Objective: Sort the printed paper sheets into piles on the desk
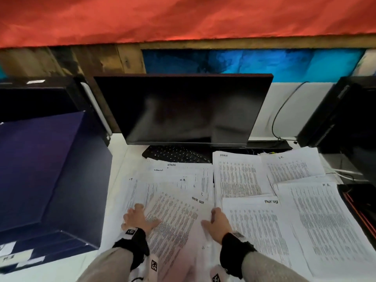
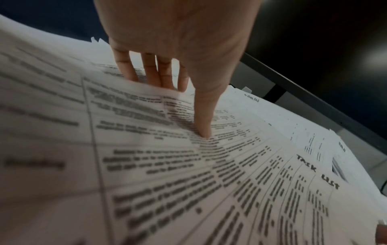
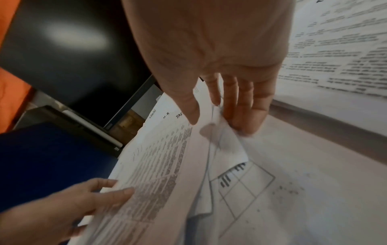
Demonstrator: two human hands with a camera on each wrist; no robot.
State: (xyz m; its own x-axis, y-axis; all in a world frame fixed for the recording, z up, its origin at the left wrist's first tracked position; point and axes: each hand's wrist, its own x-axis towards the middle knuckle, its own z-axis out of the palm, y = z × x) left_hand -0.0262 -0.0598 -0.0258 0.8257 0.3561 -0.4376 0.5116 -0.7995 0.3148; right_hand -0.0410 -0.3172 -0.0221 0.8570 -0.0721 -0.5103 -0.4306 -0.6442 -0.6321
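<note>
A printed sheet (image 1: pixel 179 220) marked "TASK LIST" is held slightly above a loose heap of sheets (image 1: pixel 173 176) in front of me. My left hand (image 1: pixel 143 217) pinches its left edge, with the thumb (image 2: pixel 206 129) on top and the fingers (image 2: pixel 150 71) underneath. On the other side my right hand (image 1: pixel 211 217) pinches its right edge (image 3: pixel 217 132) between thumb and fingers. To the right lie piles marked Admin (image 1: pixel 238 176), I.T. (image 1: pixel 293 167), H.R. (image 1: pixel 325 220) and Task List (image 1: pixel 262 231).
A dark monitor (image 1: pixel 183 106) stands behind the papers, and a black keyboard (image 1: pixel 175 154) lies partly under it. A big dark blue box (image 1: pixel 46 169) fills the left side. On the right stand a black computer tower (image 1: pixel 350 123) and a cable (image 1: pixel 284 110).
</note>
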